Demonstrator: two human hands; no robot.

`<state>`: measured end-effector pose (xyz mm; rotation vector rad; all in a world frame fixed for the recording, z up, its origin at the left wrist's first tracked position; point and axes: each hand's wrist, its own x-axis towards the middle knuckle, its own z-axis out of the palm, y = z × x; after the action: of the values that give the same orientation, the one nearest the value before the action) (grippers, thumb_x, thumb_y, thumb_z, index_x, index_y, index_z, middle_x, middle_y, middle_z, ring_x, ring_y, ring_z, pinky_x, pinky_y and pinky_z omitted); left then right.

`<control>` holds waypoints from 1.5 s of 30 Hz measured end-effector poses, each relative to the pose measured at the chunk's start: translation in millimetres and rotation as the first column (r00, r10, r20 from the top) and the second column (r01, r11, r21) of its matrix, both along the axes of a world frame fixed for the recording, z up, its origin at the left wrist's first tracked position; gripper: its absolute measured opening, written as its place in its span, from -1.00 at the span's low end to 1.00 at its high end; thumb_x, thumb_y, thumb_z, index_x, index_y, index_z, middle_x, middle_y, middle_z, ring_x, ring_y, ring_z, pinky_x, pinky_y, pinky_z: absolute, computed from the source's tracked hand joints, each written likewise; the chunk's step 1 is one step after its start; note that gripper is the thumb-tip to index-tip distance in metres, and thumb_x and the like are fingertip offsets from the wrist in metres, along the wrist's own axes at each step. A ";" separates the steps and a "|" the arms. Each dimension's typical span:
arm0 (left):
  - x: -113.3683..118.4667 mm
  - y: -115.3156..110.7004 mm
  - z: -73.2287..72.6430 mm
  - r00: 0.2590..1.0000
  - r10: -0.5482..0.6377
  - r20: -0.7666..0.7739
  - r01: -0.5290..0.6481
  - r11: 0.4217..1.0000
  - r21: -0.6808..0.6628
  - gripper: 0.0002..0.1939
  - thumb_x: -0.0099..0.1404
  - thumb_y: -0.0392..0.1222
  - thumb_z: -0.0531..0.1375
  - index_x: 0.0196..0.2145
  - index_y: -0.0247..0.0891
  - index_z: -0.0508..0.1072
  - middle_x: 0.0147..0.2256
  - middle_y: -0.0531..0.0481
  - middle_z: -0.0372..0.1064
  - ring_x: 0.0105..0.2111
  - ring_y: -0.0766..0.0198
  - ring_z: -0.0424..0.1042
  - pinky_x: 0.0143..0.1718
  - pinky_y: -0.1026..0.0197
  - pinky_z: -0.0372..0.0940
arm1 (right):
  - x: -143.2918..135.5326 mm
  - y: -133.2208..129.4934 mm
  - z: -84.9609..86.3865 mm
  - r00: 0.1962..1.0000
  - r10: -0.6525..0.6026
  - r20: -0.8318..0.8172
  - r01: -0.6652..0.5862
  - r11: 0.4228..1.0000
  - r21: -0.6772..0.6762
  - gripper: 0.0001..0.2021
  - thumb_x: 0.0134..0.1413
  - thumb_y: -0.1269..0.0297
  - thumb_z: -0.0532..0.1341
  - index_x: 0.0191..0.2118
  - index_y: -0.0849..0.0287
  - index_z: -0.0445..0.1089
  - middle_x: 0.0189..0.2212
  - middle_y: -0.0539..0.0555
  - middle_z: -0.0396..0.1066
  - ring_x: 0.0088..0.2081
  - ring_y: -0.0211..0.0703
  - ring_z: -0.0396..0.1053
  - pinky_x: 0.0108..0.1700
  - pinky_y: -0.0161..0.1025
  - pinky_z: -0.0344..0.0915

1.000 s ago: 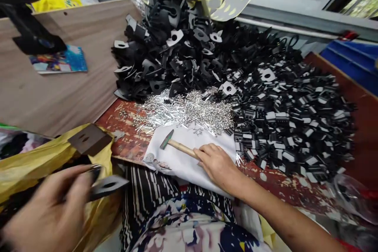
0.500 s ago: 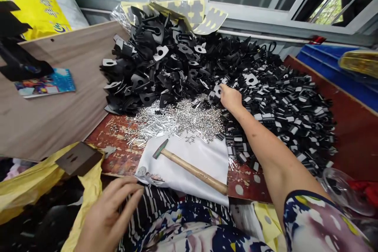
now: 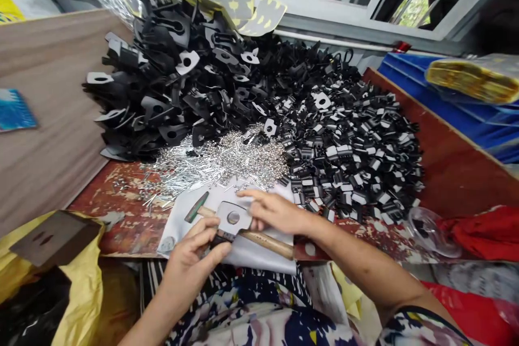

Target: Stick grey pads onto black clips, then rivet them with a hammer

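Note:
A black plastic part (image 3: 232, 218) with a flat grey face and a round hole is held above the hammer. My left hand (image 3: 194, 257) is closed on its lower left side, thumb and fingers pinching it. At the part's right edge my right hand (image 3: 275, 212) has its lower fingers curled against it, while the index finger points out over the top. Beneath lies a hammer (image 3: 270, 243) with a wooden handle and a green-grey head, on a white cloth (image 3: 178, 232). Loose metal pins (image 3: 227, 157) lie heaped just beyond the hands.
A tall pile of black plastic parts (image 3: 170, 81) stands behind the pins. Small black clips (image 3: 357, 151) are heaped to the right on the red worn table (image 3: 450, 167). A brown block (image 3: 54, 235) sits on a yellow bag (image 3: 87, 292) at lower left. A blue crate (image 3: 454, 97) is at right.
My right hand has come back from the pile with the grey-faced part to above the cloth. My left hand has moved right and taken hold of it. The view has shifted right.

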<state>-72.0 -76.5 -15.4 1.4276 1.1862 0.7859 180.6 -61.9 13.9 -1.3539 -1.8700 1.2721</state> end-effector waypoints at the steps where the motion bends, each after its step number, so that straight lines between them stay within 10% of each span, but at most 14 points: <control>1: -3.6 -0.9 -2.7 0.997 0.068 0.032 -0.065 0.996 -0.067 -0.63 0.08 0.16 0.44 -0.43 -0.23 0.63 0.02 -0.18 0.45 0.11 -0.10 0.40 0.11 0.09 0.37 | 18.0 6.2 5.1 0.996 -0.063 0.070 0.063 0.998 0.015 -0.64 0.50 0.18 0.02 0.26 0.01 0.36 -0.33 0.01 0.56 -0.34 -0.20 0.50 -0.24 -0.21 0.42; 4: -13.5 -6.6 -7.1 0.962 0.244 0.123 -0.209 0.947 -0.246 -0.50 -0.01 0.22 0.49 -0.30 -0.25 0.67 0.10 -0.18 0.46 0.18 -0.12 0.36 0.15 0.09 0.33 | 85.1 32.0 20.1 0.657 -0.578 0.485 0.367 0.806 0.464 -0.67 0.48 0.26 0.01 -0.05 0.15 0.54 -0.25 0.16 0.53 -0.21 -0.06 0.43 -0.17 -0.14 0.30; 7: -15.0 -14.7 -2.3 0.932 0.305 0.196 -0.221 0.906 -0.360 -0.42 -0.01 0.24 0.50 -0.18 -0.24 0.67 0.07 -0.15 0.52 0.15 -0.10 0.40 0.17 0.06 0.30 | 134.0 51.3 21.9 0.279 -0.688 0.670 0.139 0.719 0.681 -0.72 0.38 0.39 0.06 -0.11 0.21 0.56 -0.14 0.27 0.50 -0.09 0.09 0.32 -0.15 -0.08 0.16; 14: -11.0 -25.5 10.6 0.921 0.283 0.269 -0.154 0.896 -0.417 -0.52 0.01 0.16 0.52 -0.19 -0.17 0.70 -0.07 -0.06 0.55 -0.03 0.08 0.43 -0.07 0.22 0.31 | 150.5 53.6 8.4 0.204 -0.488 0.849 -0.276 0.803 0.528 -0.55 0.33 0.52 0.02 0.20 0.14 0.44 -0.04 0.24 0.45 -0.08 0.09 0.24 -0.17 -0.06 0.03; 18: -14.4 -27.7 11.1 0.929 0.235 0.287 -0.103 0.907 -0.409 -0.59 0.12 0.13 0.47 -0.17 -0.16 0.69 -0.20 -0.04 0.51 -0.19 0.17 0.38 -0.28 0.28 0.23 | 170.9 56.8 9.0 0.270 -0.451 0.851 -0.285 0.807 0.518 -0.56 0.25 0.54 0.09 0.13 0.10 0.51 0.00 0.22 0.48 -0.07 0.08 0.29 -0.16 -0.05 0.07; 21: -15.6 -27.9 9.7 0.945 0.173 0.277 -0.059 0.925 -0.375 -0.62 0.15 0.16 0.44 -0.23 -0.19 0.67 -0.18 -0.06 0.47 -0.20 0.16 0.34 -0.29 0.28 0.21 | 183.7 60.9 8.7 0.463 -0.473 0.749 -0.186 0.775 0.604 -0.70 0.27 0.43 0.13 -0.06 0.14 0.61 -0.03 0.21 0.53 -0.08 0.08 0.36 -0.10 -0.02 0.20; 27: -7.6 -20.2 7.6 0.964 0.134 0.229 -0.079 0.968 -0.238 -0.59 0.20 0.15 0.40 -0.49 -0.28 0.55 -0.11 -0.09 0.31 -0.20 0.20 0.24 -0.32 0.31 0.18 | 133.8 44.4 9.2 0.743 -0.637 0.204 0.168 0.473 0.865 -0.66 0.22 0.39 0.17 0.06 0.15 0.55 -0.13 0.14 0.59 -0.11 0.00 0.50 0.01 -0.06 0.39; 37: -6.8 -20.4 10.6 0.933 0.115 0.340 -0.013 0.957 -0.290 -0.68 0.22 0.08 0.40 -0.40 -0.26 0.61 -0.21 -0.05 0.24 -0.32 0.30 0.17 -0.44 0.36 0.19 | 40.1 -3.9 -27.7 0.748 -0.375 0.547 -0.216 0.642 0.735 -0.75 0.36 0.44 0.11 -0.09 0.15 0.55 -0.40 0.10 0.48 -0.28 -0.01 0.37 -0.04 -0.01 0.33; 45: 2.7 -22.1 9.0 0.895 0.128 0.428 0.052 0.922 -0.384 -0.73 0.18 0.02 0.45 -0.36 -0.25 0.62 -0.17 -0.04 0.28 -0.32 0.31 0.31 -0.32 0.27 0.41 | 21.3 -20.8 -6.5 0.884 -0.465 0.035 0.337 0.689 0.642 -0.75 0.30 0.40 0.18 -0.01 0.07 0.54 -0.13 0.10 0.57 -0.08 -0.02 0.51 0.08 0.01 0.41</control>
<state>-69.3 -98.6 -6.3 0.8372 0.9432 0.8006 201.9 -82.7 7.4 -1.4211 -1.7389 0.2453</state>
